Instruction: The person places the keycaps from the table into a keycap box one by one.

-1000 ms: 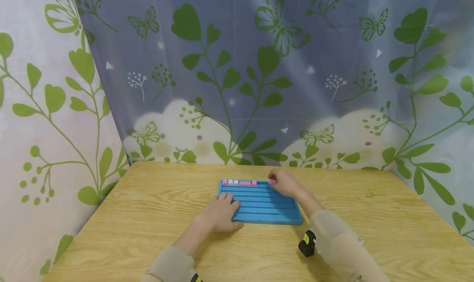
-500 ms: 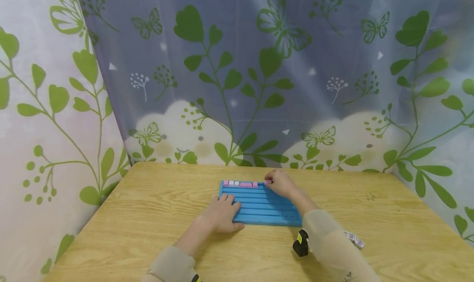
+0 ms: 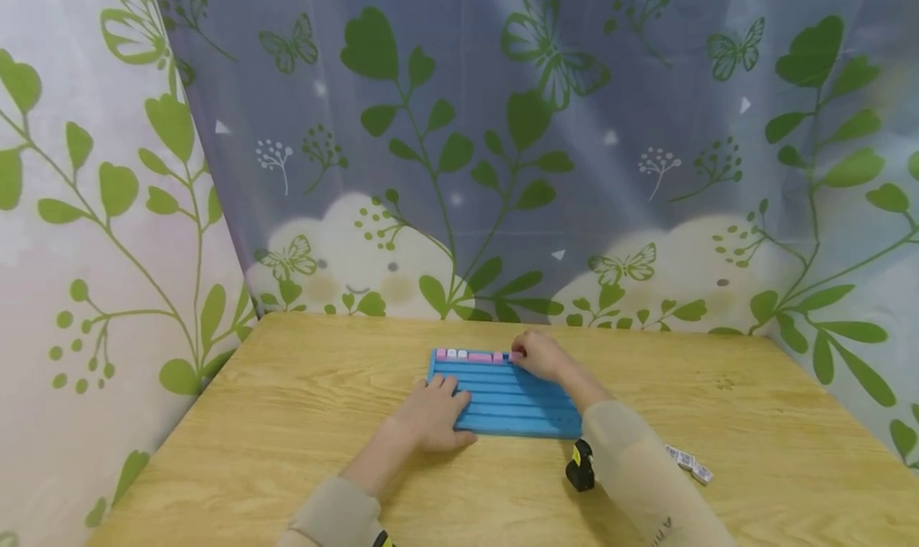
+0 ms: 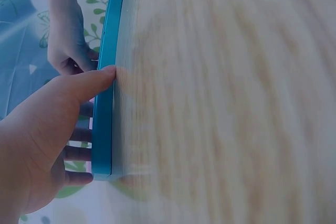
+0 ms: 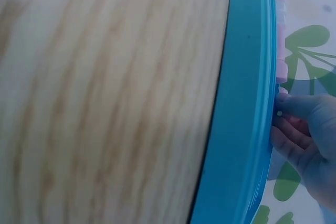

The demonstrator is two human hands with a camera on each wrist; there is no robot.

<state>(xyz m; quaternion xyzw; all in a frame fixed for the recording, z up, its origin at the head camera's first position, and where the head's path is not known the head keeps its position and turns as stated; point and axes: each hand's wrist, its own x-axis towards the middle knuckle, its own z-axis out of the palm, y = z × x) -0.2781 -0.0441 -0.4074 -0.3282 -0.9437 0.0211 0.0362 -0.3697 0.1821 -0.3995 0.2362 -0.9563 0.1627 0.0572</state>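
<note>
A blue ridged tray (image 3: 513,410) lies on the table. Along its back edge sits a row of several pink and white keycaps, with a long pink keycap (image 3: 479,357) among them. My right hand (image 3: 542,357) pinches a small pink keycap (image 3: 515,356) at the back groove, just right of the row; fingers partly cover it. In the right wrist view, my right thumb and fingertips meet at the tray's edge. My left hand (image 3: 433,418) rests on the tray's front left part, fingers spread and fairly straight. Its thumb (image 4: 97,83) touches the front edge in the left wrist view.
Small white printed pieces (image 3: 688,462) lie on the wooden table (image 3: 323,371), right of my right forearm. A black wrist device (image 3: 581,467) hangs by the right sleeve. Leaf-patterned curtains (image 3: 459,172) stand behind and beside the table.
My right hand has moved left along the tray's back edge with the pink keycap, closer to the row. The left hand stays in place on the tray.
</note>
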